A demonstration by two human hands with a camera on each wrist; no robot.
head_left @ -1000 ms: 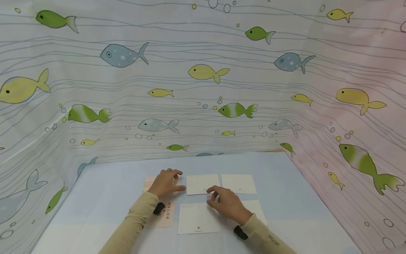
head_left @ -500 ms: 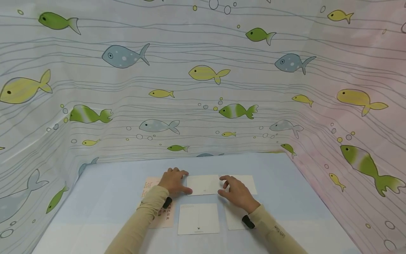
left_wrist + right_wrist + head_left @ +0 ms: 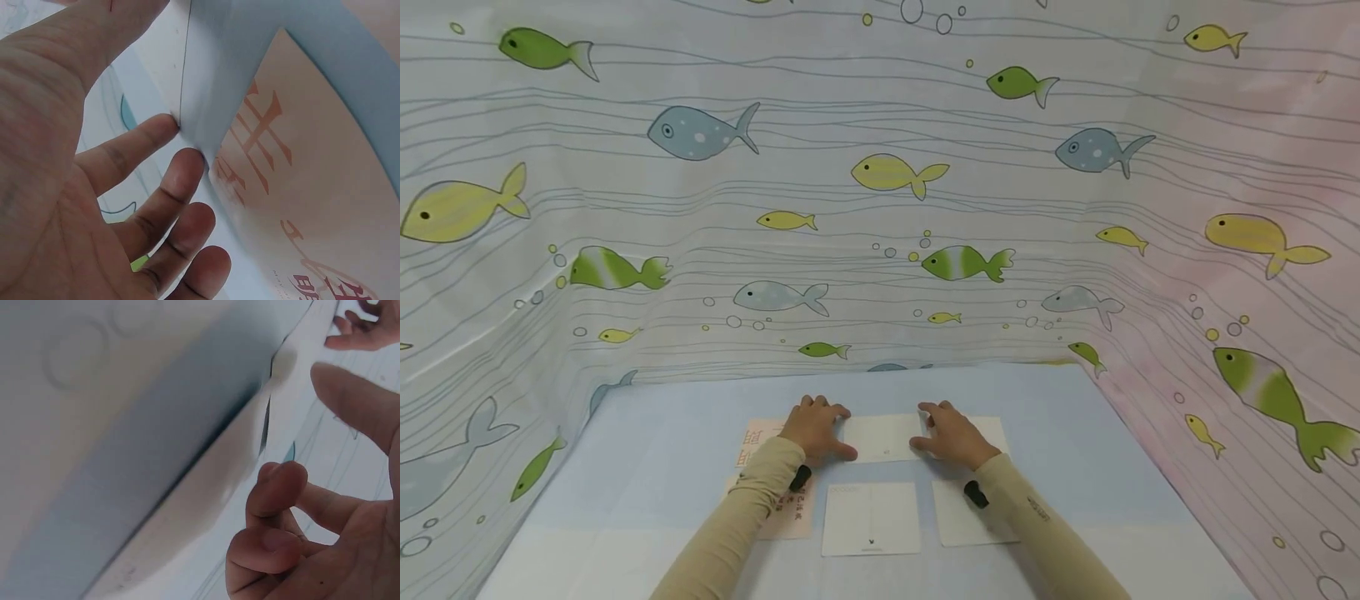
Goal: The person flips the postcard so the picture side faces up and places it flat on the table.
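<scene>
A white postcard (image 3: 883, 438) lies in the middle of the back row, with a hand at each short side. My left hand (image 3: 815, 429) has its thumb and index fingertip spread along the card's left edge. In the left wrist view the fingers are relaxed and the index fingertip sits right at the card's edge. My right hand (image 3: 953, 435) holds thumb and index apart at the right edge, its other fingers bent, with nothing gripped. It partly covers another white postcard (image 3: 995, 432). Under my left hand is a pinkish card (image 3: 760, 437) with orange characters.
In the front row lie a pink card with dark characters (image 3: 797, 521), a white postcard with a small printed mark (image 3: 871, 518) and a further white postcard (image 3: 955, 521) partly under my right forearm. A fish-patterned curtain (image 3: 880, 233) encloses the pale blue table (image 3: 700, 500).
My left hand has moved right to the middle card's left edge. My right hand has shifted from over that card to its right edge. The cards stay in place.
</scene>
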